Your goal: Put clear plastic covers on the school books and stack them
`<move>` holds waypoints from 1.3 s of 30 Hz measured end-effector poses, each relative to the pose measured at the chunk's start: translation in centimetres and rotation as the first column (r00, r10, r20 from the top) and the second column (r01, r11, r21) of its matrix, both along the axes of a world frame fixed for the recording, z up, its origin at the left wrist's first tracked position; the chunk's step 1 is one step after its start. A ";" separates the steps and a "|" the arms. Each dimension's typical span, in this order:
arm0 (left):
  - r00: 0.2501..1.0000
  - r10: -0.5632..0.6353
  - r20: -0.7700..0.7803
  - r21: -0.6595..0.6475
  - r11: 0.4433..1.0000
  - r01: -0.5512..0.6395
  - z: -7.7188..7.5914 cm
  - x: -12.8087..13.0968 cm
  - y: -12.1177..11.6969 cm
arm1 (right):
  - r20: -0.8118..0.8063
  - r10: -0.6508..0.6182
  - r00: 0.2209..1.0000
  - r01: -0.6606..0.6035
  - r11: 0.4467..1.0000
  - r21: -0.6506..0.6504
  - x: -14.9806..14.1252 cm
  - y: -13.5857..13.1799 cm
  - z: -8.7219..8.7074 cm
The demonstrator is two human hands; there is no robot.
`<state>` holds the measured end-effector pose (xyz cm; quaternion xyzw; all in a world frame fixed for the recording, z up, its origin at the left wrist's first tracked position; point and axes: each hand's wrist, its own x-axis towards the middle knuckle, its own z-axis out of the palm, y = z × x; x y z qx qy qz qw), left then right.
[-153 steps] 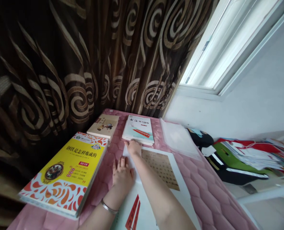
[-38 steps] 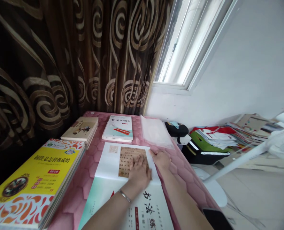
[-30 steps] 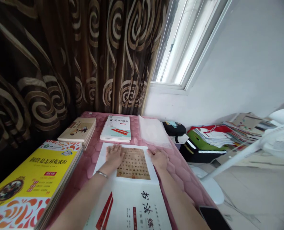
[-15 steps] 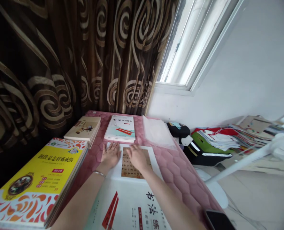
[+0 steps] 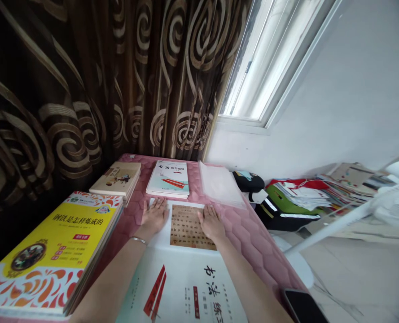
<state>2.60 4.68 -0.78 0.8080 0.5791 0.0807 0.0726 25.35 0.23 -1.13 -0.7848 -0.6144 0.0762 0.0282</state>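
Note:
A calligraphy workbook lies close to me, its pale cover with red shapes and Chinese characters facing up. Beyond its cover is a white sheet with a brown printed panel of handwritten characters. My left hand, a bracelet at its wrist, rests flat on the sheet's left side with fingers stretched out. On the sheet's right side my right hand lies flat too, fingers stretched away from me. Neither hand grips anything. Just past the fingertips sits a stack of similar workbooks.
At left are a stack of yellow-covered books and a smaller tan stack. Clear plastic sheets lie at the right edge of the pink quilted cover. A phone is near my right forearm. A white fan stands right.
My right hand has slid right across the sheet, from over the brown printed panel to its right edge, uncovering most of it. My left hand stays in place.

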 end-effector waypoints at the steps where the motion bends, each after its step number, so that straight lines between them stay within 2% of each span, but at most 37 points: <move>1: 1.000 0.001 0.000 -0.002 1.000 -0.001 0.0 0.0 0.0 | 0.013 -0.004 1.000 0.004 1.000 0.003 0.5 -0.1 -0.2; 5: 0.999 0.035 -0.019 -0.020 0.999 -0.035 0.0 -1.1 0.4 | 0.040 -0.011 0.999 0.010 1.000 0.017 0.9 -0.2 -0.9; 9: 0.988 0.147 -0.045 -0.012 0.989 -0.148 0.3 -3.0 0.7 | 0.042 -0.021 0.999 0.020 1.000 0.022 0.7 0.0 -1.2; 11: 0.974 0.219 -0.061 0.001 0.976 -0.220 0.6 -3.0 0.6 | 0.044 -0.015 0.999 0.014 1.000 0.028 0.7 0.0 -1.2; 14: 0.967 0.247 -0.068 0.005 0.969 -0.247 1.2 -0.4 -0.1 | 0.059 0.004 0.998 -0.007 0.999 0.044 0.7 -0.1 -1.3; 18: 0.999 0.020 -0.033 -0.036 0.999 -0.021 1.0 5.9 -1.6 | 0.070 0.001 0.998 -0.005 0.998 0.060 0.6 -0.3 -1.3; 21: 0.997 -0.078 -0.008 -0.071 0.994 0.077 0.5 8.4 -2.3 | 0.067 -0.003 0.998 -0.001 0.998 0.058 0.6 -0.3 -1.3; 24: 0.999 -0.053 -0.011 -0.095 0.994 0.051 0.2 7.0 -2.0 | 0.060 0.006 0.998 -0.009 0.998 0.062 0.7 -0.2 -1.3; 28: 0.997 0.061 -0.042 -0.086 0.994 -0.065 0.4 1.4 -0.9 | 0.054 0.009 0.998 -0.013 0.998 0.062 0.8 -0.2 -1.4; 31: 0.993 0.084 -0.081 -0.082 0.993 -0.090 0.7 -1.7 -0.5 | 0.053 0.009 0.999 -0.012 0.998 0.059 0.7 -0.2 -1.4; 36: 0.988 0.092 -0.122 -0.070 0.992 -0.101 0.5 -2.2 -0.3 | 0.016 0.022 1.000 -0.023 0.998 0.051 0.8 -0.4 -0.2; 39: 0.987 0.095 -0.130 -0.066 0.992 -0.104 0.4 -1.9 -0.3 | -0.023 0.060 0.998 -0.056 0.991 0.124 0.5 -2.6 0.9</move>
